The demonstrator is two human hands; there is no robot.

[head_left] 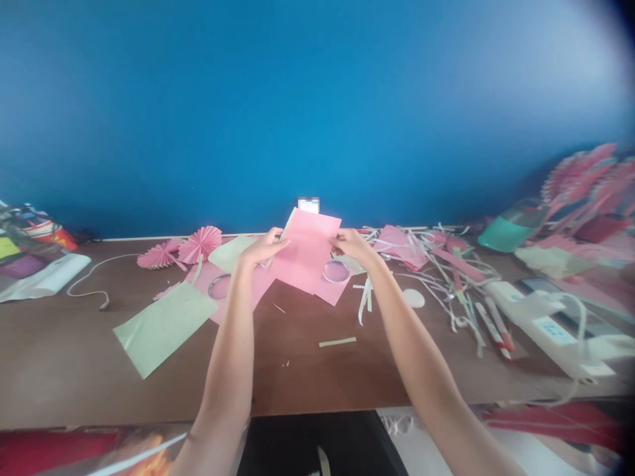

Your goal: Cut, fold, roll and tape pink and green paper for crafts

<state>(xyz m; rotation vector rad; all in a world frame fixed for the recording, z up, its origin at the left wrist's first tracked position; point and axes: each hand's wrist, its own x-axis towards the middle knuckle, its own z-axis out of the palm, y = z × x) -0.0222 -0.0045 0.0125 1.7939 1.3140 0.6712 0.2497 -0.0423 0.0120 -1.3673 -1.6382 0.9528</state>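
Centrally in the frame, both hands are holding up a pink sheet (308, 250) above the brown table (292, 390). The left hand (266, 248) is gripping the sheet's left edge, its thumb lying over the paper and its fingers partly curled, nearly closed on it. The right hand (350, 244) is pinching the right edge between thumb and bent fingers, with hardly any opening showing. The sheet is tilting a little, its top edge overlapping the foot of a small lit screen (308, 205) against the blue wall (307, 99).

Just below the right hand, a round ring (336, 271) is lying on more pink paper; another ring (219, 287) is resting left of the left forearm. A pale green sheet (166, 328) is lying in the lower left, and two pleated pink paper fans (200, 245) are sitting near the wall, left of the hands. A narrow pale strip (337, 342) is lying below the held sheet. Right of centre, white paper strips (449, 291) are spreading in a tangle, with markers (493, 330) beside them and a white power strip (538, 330) farther right. A green-tinted bottle (513, 228) is standing near the right edge.
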